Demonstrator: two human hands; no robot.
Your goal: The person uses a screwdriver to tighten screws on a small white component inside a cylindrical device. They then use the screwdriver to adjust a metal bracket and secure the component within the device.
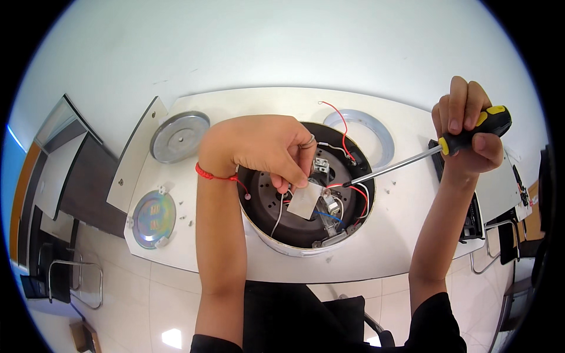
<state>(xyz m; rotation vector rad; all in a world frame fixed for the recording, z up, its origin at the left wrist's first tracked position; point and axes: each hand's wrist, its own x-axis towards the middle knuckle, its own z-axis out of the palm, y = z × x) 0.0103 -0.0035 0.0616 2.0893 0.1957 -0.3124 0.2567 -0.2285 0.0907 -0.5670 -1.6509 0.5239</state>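
My left hand [276, 150] pinches a small pale flat plate [304, 201] over an open round appliance housing [272, 235]. Inside the dark housing are red, white and blue wires, metal brackets and a perforated base. My right hand [468, 120], raised at the right, grips a yellow-and-black screwdriver [479, 130]. Its long shaft slants down to the left, and the tip is beside the plate, near a red wire [360, 194]. Whether the tip touches anything, I cannot tell. Another red wire [338, 112] arches up over the housing's far rim.
On the white table [282, 267] lie a round metal lid [179, 136] at the far left, an iridescent disc [154, 219] nearer me, and a silver ring [376, 132] behind the housing. Small screws [185, 219] are scattered about. A black case [472, 220] stands by the right edge.
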